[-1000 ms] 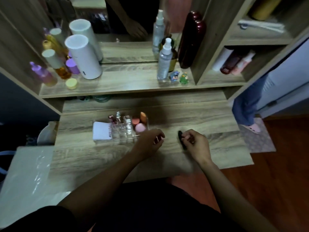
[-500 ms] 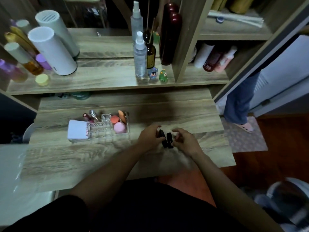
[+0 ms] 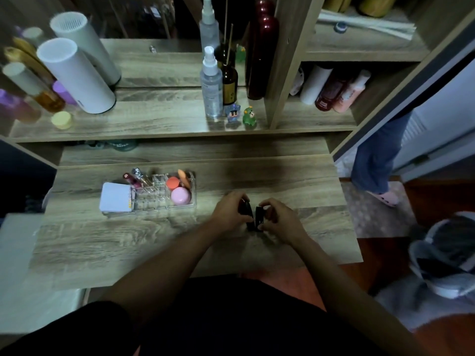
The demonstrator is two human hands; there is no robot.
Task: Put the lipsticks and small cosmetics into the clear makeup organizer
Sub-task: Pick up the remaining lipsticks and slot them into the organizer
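The clear makeup organizer (image 3: 164, 204) stands on the wooden desk (image 3: 128, 242), left of centre. It holds a pink round jar (image 3: 180, 196), an orange jar (image 3: 172, 182), an orange sponge (image 3: 184, 177), lipsticks (image 3: 133, 179) at its back left, and a white case (image 3: 115, 197) at its left end. To its right, my left hand (image 3: 230, 211) grips a black lipstick tube (image 3: 247, 211). My right hand (image 3: 279, 220) grips a second black tube (image 3: 259, 215). The two tubes stand side by side, close together, just above the desk.
A shelf behind the desk carries white cylinders (image 3: 77, 75), a spray bottle (image 3: 211, 84), a brown diffuser bottle (image 3: 229, 82), two small figurines (image 3: 241, 114) and a yellow cap (image 3: 61, 120). A person's leg (image 3: 372, 163) stands at the right. A grey bag (image 3: 444, 255) lies on the floor.
My hands have come together: one second ago only the right one held a black tube, and now each grips one. The view has shifted right and slightly down.
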